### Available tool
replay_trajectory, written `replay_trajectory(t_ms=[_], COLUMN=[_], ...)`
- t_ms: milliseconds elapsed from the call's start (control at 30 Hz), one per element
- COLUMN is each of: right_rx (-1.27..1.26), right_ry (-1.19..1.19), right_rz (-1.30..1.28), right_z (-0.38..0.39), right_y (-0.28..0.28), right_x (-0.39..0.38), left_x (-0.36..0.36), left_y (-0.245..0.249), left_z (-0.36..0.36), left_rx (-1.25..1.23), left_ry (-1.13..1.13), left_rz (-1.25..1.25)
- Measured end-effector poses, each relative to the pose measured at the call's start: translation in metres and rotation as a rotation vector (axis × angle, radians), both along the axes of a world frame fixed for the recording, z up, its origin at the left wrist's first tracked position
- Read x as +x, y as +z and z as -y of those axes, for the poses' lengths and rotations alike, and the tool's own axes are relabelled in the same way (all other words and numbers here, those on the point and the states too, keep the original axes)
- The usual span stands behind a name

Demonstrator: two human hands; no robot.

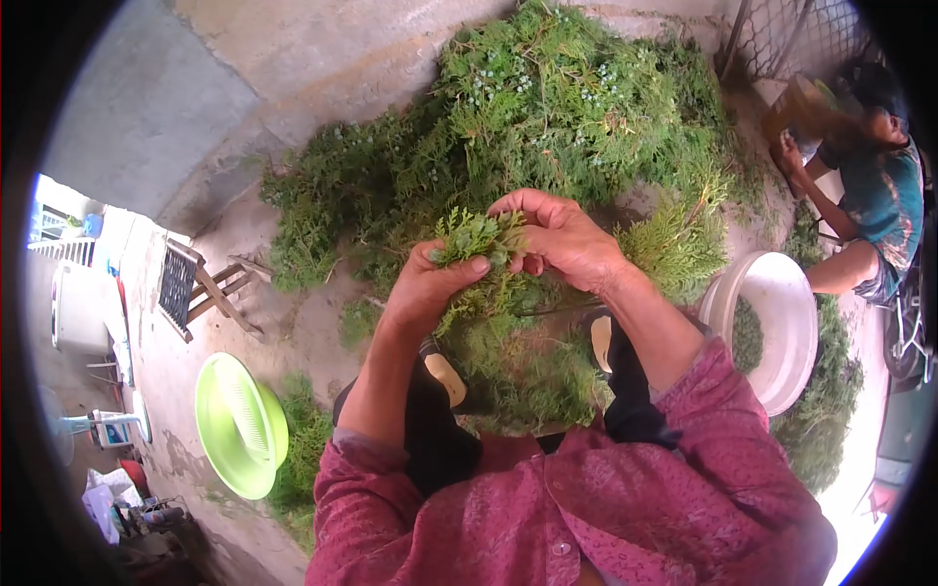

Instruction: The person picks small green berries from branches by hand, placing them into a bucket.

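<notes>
A small green sprig point(474, 237) with scale-like leaves and pale green cones is between my two hands, above the ground in the middle of the view. My left hand point(435, 278) is closed round its left side, thumb on top near the cones. At its right side, my right hand point(567, 239) has its thumb and fingers bent together at the cones; what lies between those fingertips is too small to make out. Behind my hands rises a large heap of cut branches point(567, 107) with bluish cones. More cut greenery point(528, 376) lies between my shoes.
A white bucket point(809, 332) with green bits inside stands at the right. At the left are a lime-green basin point(207, 420) and a wooden folding stool point(217, 293). Another person point(874, 205) sits at the upper right. A concrete wall point(342, 59) is behind the heap.
</notes>
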State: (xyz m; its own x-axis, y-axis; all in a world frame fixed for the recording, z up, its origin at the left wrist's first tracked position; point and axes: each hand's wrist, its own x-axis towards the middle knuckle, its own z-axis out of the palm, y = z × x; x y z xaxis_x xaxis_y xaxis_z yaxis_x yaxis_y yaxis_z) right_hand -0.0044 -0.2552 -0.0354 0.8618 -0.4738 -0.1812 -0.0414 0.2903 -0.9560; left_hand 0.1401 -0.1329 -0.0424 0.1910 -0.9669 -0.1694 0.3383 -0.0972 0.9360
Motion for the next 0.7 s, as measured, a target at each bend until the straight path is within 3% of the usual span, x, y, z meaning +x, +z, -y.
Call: replay_trajectory(t_ms=[233, 433, 500, 700], right_rx=[-0.105, -0.006, 0.198, 0.3], right_ry=[0.044, 0.083, 0.114, 0.118], right_rz=[-0.038, -0.008, -0.062, -0.163], right_z=[-0.003, -0.004, -0.004, -0.006], right_y=[-0.004, 0.001, 0.002, 0.007], right_x=[-0.001, -0.001, -0.001, -0.01], left_x=[0.004, 0.005, 0.006, 0.004], left_y=[-0.004, 0.002, 0.001, -0.002], left_z=[-0.004, -0.009, -0.008, -0.009], left_rx=[-0.011, 0.15, 0.142, 0.06], left_ry=[0.008, 0.129, 0.146, 0.11], left_rz=[0.023, -0.021, -0.039, 0.017])
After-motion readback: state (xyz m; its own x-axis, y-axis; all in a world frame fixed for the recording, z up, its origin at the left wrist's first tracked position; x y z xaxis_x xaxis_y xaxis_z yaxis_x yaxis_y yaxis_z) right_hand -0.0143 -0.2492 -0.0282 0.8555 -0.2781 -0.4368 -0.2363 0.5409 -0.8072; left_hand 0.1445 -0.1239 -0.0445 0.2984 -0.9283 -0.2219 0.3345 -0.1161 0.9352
